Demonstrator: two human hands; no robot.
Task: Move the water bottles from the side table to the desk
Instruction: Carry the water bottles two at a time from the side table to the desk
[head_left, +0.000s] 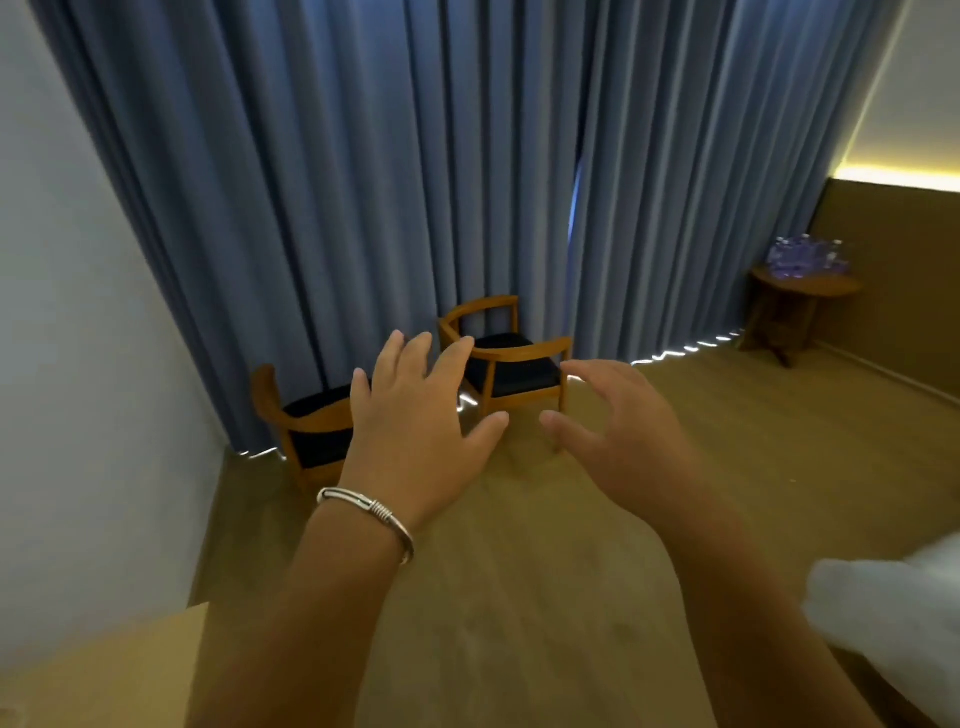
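Observation:
Several clear water bottles (808, 258) with purple labels stand on a small round wooden side table (810, 286) in the far right corner. A corner of a light wooden desk (104, 670) shows at the bottom left. Both my hands are raised in mid-air in the middle of the view, far from the bottles. My left hand (415, 415), with a silver bracelet on its wrist, has its fingers spread and holds nothing. My right hand (613, 431) is also empty, its fingers loosely bent.
Two wooden armchairs (511, 358) (306, 421) with dark seats stand before long blue curtains (415, 182). Wooden floor (727, 441) stretches toward the side table. White bedding (893, 623) shows at the lower right. A white wall (78, 312) is on the left.

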